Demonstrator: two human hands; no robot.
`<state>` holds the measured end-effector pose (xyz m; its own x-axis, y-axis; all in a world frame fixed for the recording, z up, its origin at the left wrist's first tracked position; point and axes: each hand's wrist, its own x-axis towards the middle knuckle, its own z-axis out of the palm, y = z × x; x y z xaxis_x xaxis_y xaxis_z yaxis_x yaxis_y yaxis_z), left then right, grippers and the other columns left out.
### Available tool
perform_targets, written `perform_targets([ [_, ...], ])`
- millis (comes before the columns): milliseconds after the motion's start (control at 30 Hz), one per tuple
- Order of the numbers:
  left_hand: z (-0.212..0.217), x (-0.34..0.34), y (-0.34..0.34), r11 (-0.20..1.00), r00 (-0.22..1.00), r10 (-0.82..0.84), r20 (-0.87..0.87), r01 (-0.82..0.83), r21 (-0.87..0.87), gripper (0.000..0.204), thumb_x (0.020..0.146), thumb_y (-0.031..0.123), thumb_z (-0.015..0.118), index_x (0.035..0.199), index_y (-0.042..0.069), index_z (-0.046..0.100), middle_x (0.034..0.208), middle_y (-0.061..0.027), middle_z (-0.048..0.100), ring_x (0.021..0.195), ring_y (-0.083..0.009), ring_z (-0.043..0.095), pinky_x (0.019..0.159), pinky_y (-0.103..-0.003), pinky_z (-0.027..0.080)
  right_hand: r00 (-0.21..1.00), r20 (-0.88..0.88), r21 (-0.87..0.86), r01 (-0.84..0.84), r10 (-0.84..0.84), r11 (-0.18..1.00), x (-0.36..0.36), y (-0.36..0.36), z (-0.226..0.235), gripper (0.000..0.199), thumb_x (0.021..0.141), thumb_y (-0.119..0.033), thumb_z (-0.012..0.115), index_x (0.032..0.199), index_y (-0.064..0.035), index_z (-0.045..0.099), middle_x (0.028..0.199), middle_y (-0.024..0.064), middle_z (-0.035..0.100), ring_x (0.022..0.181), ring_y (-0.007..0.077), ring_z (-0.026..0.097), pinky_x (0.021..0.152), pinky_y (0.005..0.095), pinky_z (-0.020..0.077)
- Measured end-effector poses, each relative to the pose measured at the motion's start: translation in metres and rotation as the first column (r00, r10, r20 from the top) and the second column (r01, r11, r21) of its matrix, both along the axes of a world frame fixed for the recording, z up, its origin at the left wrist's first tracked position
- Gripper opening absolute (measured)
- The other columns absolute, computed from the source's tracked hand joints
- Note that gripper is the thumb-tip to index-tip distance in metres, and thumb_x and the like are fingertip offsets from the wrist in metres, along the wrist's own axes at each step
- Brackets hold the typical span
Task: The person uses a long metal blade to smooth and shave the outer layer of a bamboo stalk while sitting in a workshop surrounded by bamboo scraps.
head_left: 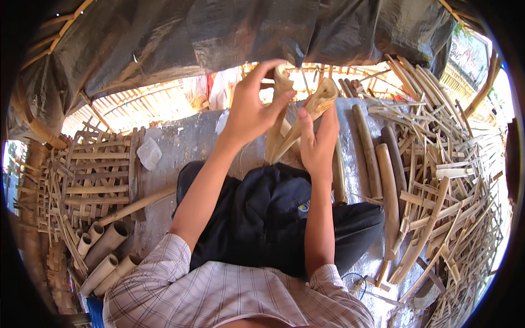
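Note:
Above my lap I hold a split length of bamboo point(287, 136), its two strips spread upward in a V and meeting near my knees. My left hand point(253, 106) is closed round the upper end of the left strip, thumb towards the middle. My right hand point(318, 139) grips the right strip from the side, its thumb pressed on the inner face; most of its fingers are hidden behind. The rough upper end point(327, 91) of the right strip stands above that hand. A thin upright piece shows between the strips; I cannot tell what it is.
Bamboo poles point(366, 150) lie on the grey floor sheet point(180, 134) to the right, beside a large heap of split bamboo point(443, 218). At left are a bamboo lattice point(98, 169), several cut tubes point(109, 240) and a crumpled clear plastic bag point(149, 153). Dark sheeting point(219, 33) hangs low ahead.

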<state>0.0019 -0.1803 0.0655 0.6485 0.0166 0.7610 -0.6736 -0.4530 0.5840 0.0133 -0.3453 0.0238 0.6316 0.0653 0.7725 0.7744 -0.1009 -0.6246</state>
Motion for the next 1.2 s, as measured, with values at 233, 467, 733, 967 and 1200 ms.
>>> perform_targets([
  [233, -0.004, 0.001, 0.006, 0.990, 0.990, 0.137, 0.041, -0.138, 0.035, 0.045, 0.095, 0.017, 0.075, 0.134, 0.002, 0.058, 0.116, -0.0105, 0.070, 0.109, -0.0196, 0.069, 0.095, -0.035, 0.057, 0.992, -0.020, 0.062, 0.128, -0.127, 0.990, -0.013, -0.023, 0.008, 0.034, 0.098, -0.019, 0.068, 0.121, 0.0042, 0.057, 0.109, 0.0190, 0.064, 0.100, 0.0337, 0.061, 0.091, 0.0403, 0.0466],
  [467, -0.005, -0.005, 0.000, 0.995, 0.995, 0.095, -0.029, -0.094, 0.033, 0.052, 0.094, 0.019, 0.076, 0.138, 0.005, 0.053, 0.119, -0.0082, 0.068, 0.111, -0.0190, 0.068, 0.092, -0.034, 0.057, 0.973, 0.072, 0.176, 0.203, -0.219, 0.963, -0.022, -0.034, 0.005, 0.031, 0.105, -0.027, 0.060, 0.112, 0.0030, 0.058, 0.102, 0.0120, 0.066, 0.091, 0.0216, 0.063, 0.088, 0.0349, 0.0501],
  [733, -0.020, -0.018, -0.045, 0.971, 0.964, -0.186, -0.189, 0.209, 0.112, 0.083, 0.078, 0.033, 0.090, 0.146, 0.014, 0.045, 0.124, -0.0079, 0.064, 0.116, -0.0216, 0.063, 0.096, -0.038, 0.053, 0.982, 0.060, 0.544, 0.117, -0.178, 0.831, -0.030, -0.062, 0.019, 0.055, 0.108, -0.047, 0.050, 0.124, 0.0047, 0.043, 0.104, 0.0205, 0.063, 0.086, 0.0277, 0.071, 0.071, 0.0382, 0.0589],
  [967, -0.084, -0.003, -0.084, 0.911, 0.876, -0.332, -0.351, 0.394, 0.122, 0.076, 0.072, 0.040, 0.093, 0.128, 0.007, 0.054, 0.109, -0.0084, 0.067, 0.100, -0.0207, 0.064, 0.084, -0.034, 0.051, 0.951, -0.015, 0.659, 0.243, -0.310, 0.712, -0.045, -0.099, 0.034, 0.049, 0.106, -0.051, 0.050, 0.104, -0.0015, 0.052, 0.073, 0.0097, 0.056, 0.050, 0.0111, 0.043, 0.045, 0.0224, 0.0342],
  [1200, -0.092, -0.009, -0.075, 0.971, 0.988, -0.147, -0.037, 0.151, 0.185, 0.041, 0.077, 0.019, 0.085, 0.105, 0.002, 0.060, 0.093, -0.0121, 0.066, 0.087, -0.0290, 0.067, 0.078, -0.038, 0.052, 0.949, -0.066, 0.699, 0.264, -0.307, 0.665, -0.053, -0.111, 0.041, 0.048, 0.101, -0.051, 0.059, 0.100, -0.0035, 0.055, 0.061, -0.0031, 0.038, 0.047, 0.0037, 0.028, 0.042, 0.0226, 0.0190],
])
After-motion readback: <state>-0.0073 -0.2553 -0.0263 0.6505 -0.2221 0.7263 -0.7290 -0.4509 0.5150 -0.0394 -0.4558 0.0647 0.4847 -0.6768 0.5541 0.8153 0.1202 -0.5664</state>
